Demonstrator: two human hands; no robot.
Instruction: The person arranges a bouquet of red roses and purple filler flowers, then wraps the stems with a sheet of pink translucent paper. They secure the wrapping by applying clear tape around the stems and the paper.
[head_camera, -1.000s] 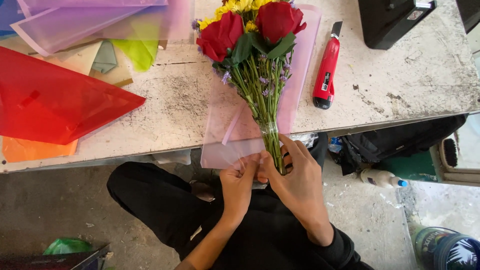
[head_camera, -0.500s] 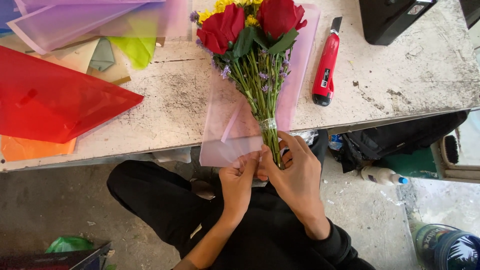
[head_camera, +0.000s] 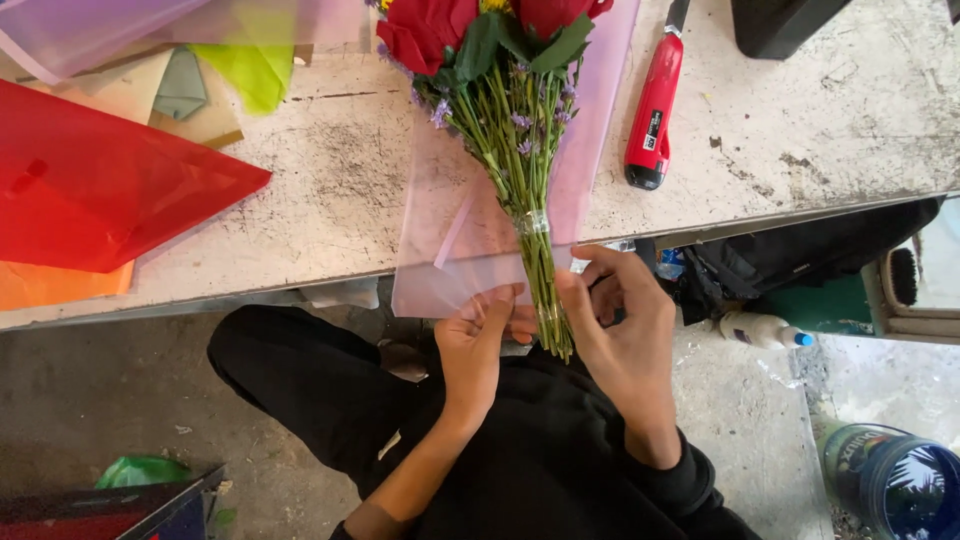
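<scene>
Both hands meet at the near edge of the counter (head_camera: 800, 150), where the bouquet (head_camera: 505, 120) overhangs toward the person's lap. Seen from the head camera, the left hand (head_camera: 472, 345) is pinched closed on the lower edge of the pink wrapping sheet (head_camera: 445, 270), thumb and forefinger drawing it up beside the stems (head_camera: 545, 300), apparently to keep the thin film taut and close to the flowers. Just across the stems, the right hand (head_camera: 625, 330) curls around them from the other side, fingers bent and thumb near the stalks, closed loosely on the stems below the clear tape band (head_camera: 533, 222); I judge that this steadies the bunch so it does not roll on the sheet. Lying flat with its heads pointing away from the person, the bouquet rests on the pink sheet, its cut ends sticking out past the counter edge between the two hands. It shows red roses at the top, partly cut off by the frame, dark green leaves, small purple blossoms along the thin green stalks, and a hint of yellow. A red box cutter (head_camera: 652, 110) lies just right of the sheet, and a stack of red, orange, green and lilac sheets (head_camera: 110, 180) sits well apart on the left.
</scene>
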